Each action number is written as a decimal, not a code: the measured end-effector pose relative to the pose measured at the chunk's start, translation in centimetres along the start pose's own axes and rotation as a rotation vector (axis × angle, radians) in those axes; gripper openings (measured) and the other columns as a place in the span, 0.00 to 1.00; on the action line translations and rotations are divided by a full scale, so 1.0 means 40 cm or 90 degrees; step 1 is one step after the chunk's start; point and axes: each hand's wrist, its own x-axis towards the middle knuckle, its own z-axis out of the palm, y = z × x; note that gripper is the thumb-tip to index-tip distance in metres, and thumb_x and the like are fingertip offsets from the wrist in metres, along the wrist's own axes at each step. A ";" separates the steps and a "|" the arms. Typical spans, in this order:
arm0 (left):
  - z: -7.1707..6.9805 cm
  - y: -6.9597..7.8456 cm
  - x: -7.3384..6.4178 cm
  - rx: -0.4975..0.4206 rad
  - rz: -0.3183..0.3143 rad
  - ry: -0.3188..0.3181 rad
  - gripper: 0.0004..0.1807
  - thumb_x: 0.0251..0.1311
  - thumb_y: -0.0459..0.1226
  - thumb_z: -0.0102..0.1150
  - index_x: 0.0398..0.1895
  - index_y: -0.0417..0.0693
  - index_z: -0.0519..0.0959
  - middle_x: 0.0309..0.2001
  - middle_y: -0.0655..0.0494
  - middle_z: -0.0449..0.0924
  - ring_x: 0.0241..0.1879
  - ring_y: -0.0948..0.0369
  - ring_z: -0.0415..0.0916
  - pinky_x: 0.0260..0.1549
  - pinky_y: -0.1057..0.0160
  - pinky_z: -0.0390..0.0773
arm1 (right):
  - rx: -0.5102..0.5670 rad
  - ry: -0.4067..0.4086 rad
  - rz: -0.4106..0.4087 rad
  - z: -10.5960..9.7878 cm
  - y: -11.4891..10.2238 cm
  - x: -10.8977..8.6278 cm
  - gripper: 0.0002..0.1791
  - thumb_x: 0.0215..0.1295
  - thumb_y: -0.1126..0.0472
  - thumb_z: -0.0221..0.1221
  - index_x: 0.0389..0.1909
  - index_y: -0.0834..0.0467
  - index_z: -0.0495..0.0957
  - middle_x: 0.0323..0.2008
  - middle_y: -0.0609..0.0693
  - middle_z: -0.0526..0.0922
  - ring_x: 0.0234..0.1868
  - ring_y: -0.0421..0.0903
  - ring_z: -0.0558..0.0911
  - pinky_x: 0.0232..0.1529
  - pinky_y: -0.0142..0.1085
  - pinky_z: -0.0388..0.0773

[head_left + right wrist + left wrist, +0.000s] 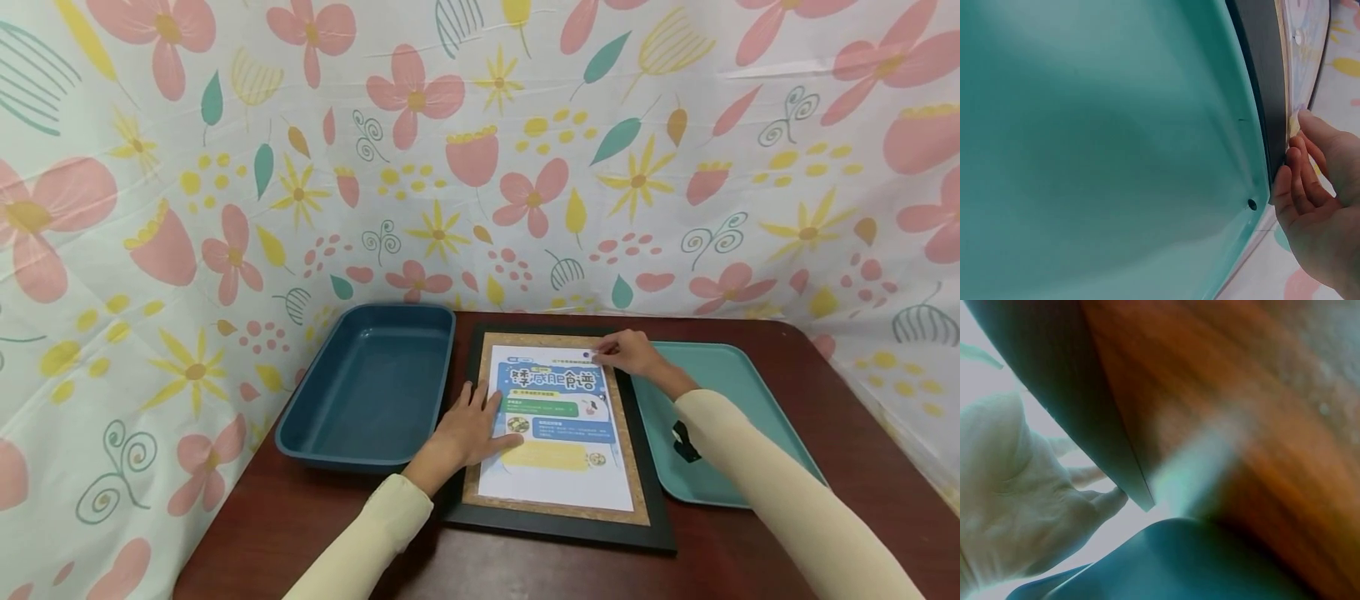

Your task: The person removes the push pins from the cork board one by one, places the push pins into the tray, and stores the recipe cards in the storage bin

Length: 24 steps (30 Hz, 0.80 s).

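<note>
A printed sheet of paper point(555, 492) with Chinese text lies on a cork board point(555, 512) that has a black frame point(562, 537). My left hand point(468, 429) rests with spread fingers on the paper's left side. In the left wrist view that hand point(1035, 494) shows beside the frame's dark edge point(1079, 406). At the paper's top right corner my right hand point(633, 354) pinches a tiny pale thing, mostly hidden by the fingertips. The right wrist view has this hand point(1329, 206) at the frame's edge, its thumb over the board's face.
A deep dark blue tray point(367, 392) stands left of the board. To the right, a shallow teal tray point(720, 375) lies close against the frame. A small black object point(684, 442) shows by the right sleeve. Behind the brown table point(862, 467) hangs a flowered cloth point(480, 208).
</note>
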 end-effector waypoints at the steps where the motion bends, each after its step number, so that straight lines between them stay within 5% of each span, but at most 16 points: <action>1: 0.000 0.000 0.000 0.001 0.000 0.000 0.52 0.57 0.73 0.36 0.77 0.53 0.47 0.76 0.46 0.39 0.74 0.43 0.36 0.65 0.46 0.59 | -0.001 -0.001 0.005 0.003 -0.001 0.001 0.15 0.60 0.58 0.66 0.45 0.61 0.84 0.40 0.56 0.86 0.37 0.50 0.84 0.37 0.44 0.80; 24: -0.004 -0.002 0.000 0.022 0.003 -0.010 0.52 0.57 0.73 0.34 0.77 0.53 0.45 0.76 0.45 0.37 0.74 0.43 0.35 0.65 0.47 0.59 | 0.011 0.020 0.050 0.041 -0.012 0.014 0.12 0.62 0.55 0.64 0.42 0.58 0.86 0.38 0.52 0.86 0.37 0.47 0.82 0.41 0.46 0.79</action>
